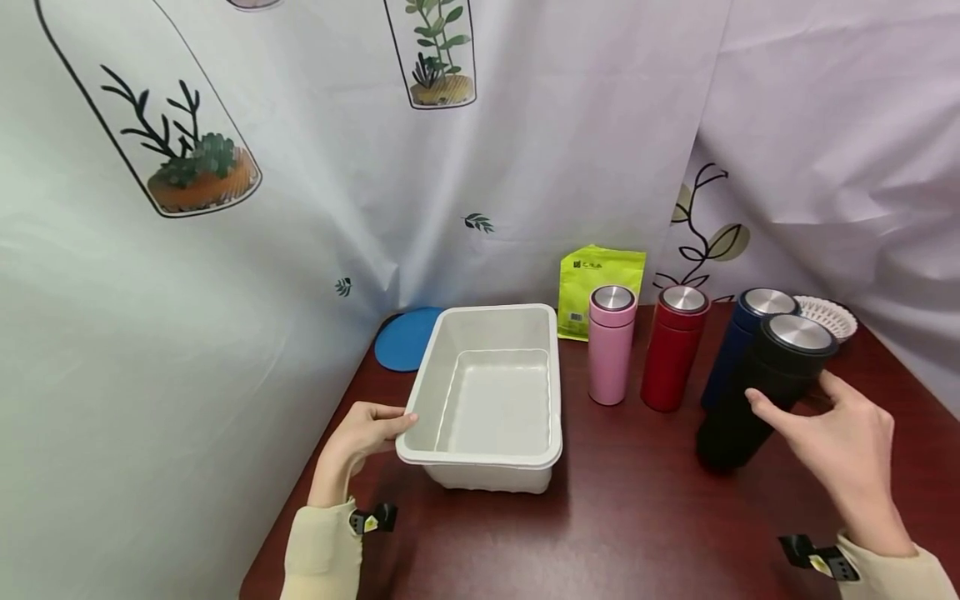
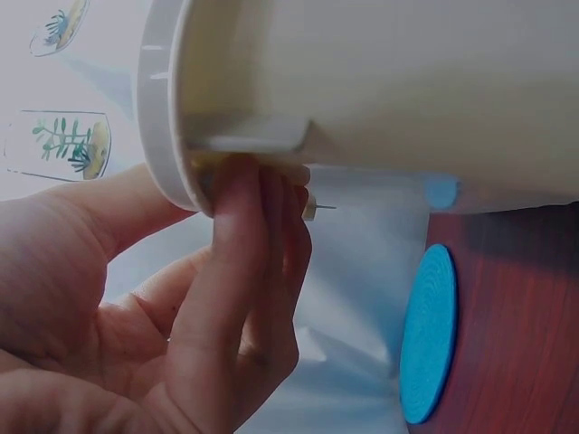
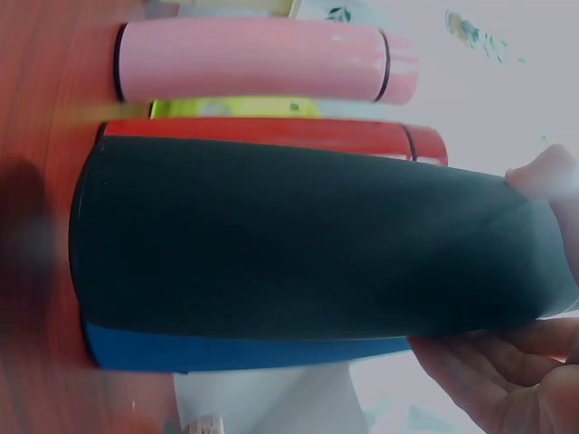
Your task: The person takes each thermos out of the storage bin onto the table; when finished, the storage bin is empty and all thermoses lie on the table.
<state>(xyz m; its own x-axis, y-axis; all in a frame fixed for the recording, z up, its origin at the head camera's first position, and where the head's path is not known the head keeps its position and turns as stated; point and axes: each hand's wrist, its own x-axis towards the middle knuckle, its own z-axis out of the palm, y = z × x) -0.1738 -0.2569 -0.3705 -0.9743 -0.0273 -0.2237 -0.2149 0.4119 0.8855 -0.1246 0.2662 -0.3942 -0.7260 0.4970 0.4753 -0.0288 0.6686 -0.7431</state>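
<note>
My left hand [image 1: 369, 432] pinches the near left corner of a white plastic basin [image 1: 480, 461], thumb over the rim and fingers beneath it. In the left wrist view the fingers [image 2: 240, 244] curl under that rim. My right hand [image 1: 847, 442] grips a black thermos [image 1: 757, 392] near its silver-topped lid, thumb on one side and fingers on the other. The black thermos leans, its lid toward the right. Behind it, partly covered, stands a blue thermos [image 1: 723, 358]. A red thermos [image 1: 675, 350] and a pink thermos [image 1: 611, 354] stand upright to the left.
A lime-green pouch [image 1: 573, 292] stands behind the pink thermos. At the back right is a white woven basket [image 1: 832, 315], and a blue round mat [image 1: 401, 342] lies left of the basin. A printed curtain [image 1: 337, 167] hangs behind the dark red table [image 1: 637, 533].
</note>
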